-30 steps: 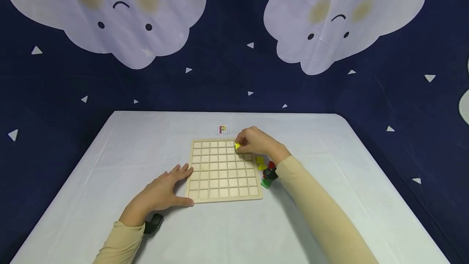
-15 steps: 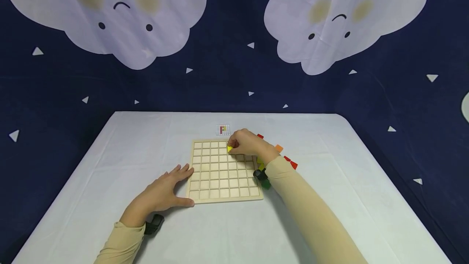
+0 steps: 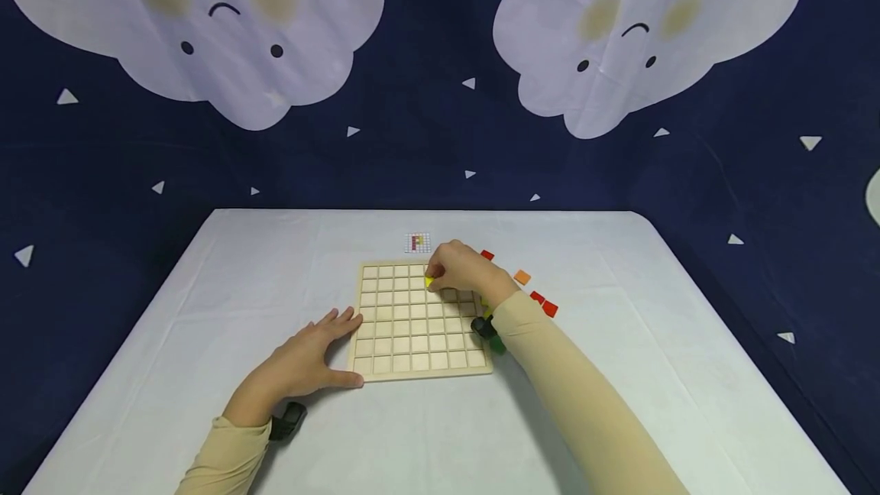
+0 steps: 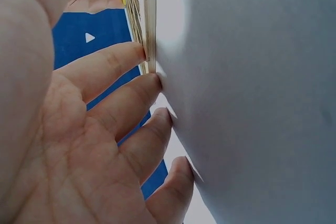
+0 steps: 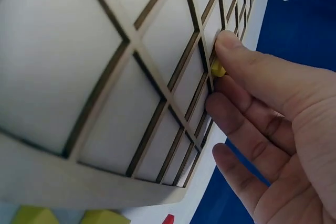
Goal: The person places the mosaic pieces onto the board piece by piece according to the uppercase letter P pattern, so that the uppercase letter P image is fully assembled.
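Observation:
A pale wooden grid board [image 3: 419, 327] with square recesses lies on the white table. My right hand [image 3: 461, 267] is over its far right part and pinches a small yellow block [image 5: 218, 68] between thumb and fingers, at one of the recesses. In the head view most of that block is hidden by the fingers. My left hand [image 3: 309, 354] rests at the board's left side, fingers spread and extended, with thumb and index finger touching the edge. The left wrist view shows its fingertips [image 4: 152, 82] against the board edge and the tabletop.
Behind the board lies a small printed pattern card [image 3: 417, 243]. To the right are red blocks [image 3: 550, 309], an orange block [image 3: 522, 277] and a green block [image 3: 497, 344], partly behind my right wrist. Yellow blocks [image 5: 105, 217] sit beside the board's edge.
My right hand has moved left along the board's far rows with the yellow block, then stayed nearly still. Red and orange blocks have come into view behind the arm. My left hand stays put.

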Demonstrator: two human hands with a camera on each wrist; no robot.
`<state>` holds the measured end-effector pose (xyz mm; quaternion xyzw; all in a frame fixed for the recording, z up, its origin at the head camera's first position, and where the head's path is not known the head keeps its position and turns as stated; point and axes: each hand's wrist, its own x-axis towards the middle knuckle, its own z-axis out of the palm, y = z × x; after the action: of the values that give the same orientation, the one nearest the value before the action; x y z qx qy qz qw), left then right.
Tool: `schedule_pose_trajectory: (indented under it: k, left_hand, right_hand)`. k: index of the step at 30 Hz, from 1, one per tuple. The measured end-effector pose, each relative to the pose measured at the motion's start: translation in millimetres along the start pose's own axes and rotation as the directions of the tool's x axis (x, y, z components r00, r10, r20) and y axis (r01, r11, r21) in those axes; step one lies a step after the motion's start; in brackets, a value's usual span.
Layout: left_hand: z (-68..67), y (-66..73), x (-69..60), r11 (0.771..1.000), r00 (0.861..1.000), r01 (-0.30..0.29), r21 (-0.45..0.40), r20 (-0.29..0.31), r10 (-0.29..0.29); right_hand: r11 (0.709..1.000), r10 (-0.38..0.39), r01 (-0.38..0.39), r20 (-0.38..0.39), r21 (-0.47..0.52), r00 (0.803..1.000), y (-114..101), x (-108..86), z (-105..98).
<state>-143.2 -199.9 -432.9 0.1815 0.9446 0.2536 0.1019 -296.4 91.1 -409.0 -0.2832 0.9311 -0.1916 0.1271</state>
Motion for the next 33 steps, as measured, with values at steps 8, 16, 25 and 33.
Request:
schedule_pose_trajectory:
  k: [8, 16, 25, 33]
  left_hand:
    - [-0.8, -0.9, 1.0, 1.0, 1.0, -0.019, 0.009, -0.012, 0.019]
    - [-0.9, -1.9, 2.2, 1.0, 1.0, -0.019, 0.011, -0.01, 0.019]
    - [1.7, -4.3, 0.9, 1.0, 1.0, -0.021, -0.011, -0.009, 0.021]
    - [0.9, -3.0, 0.7, 0.999, 0.999, -0.031, -0.018, -0.015, 0.031]
  right_hand:
    - [1.0, 0.03, -0.03, -0.015, 0.005, 0.999, -5.1, -0.6, -2.4]
    - [0.999, 0.045, -0.045, -0.029, 0.008, 0.999, -5.9, -1.9, -2.5]
    - [0.999, 0.053, -0.053, -0.029, 0.0, 0.998, -4.3, -3.7, 4.0]
    - [0.999, 0.036, -0.036, -0.009, 0.01, 0.999, -4.8, -7.7, 2.1]
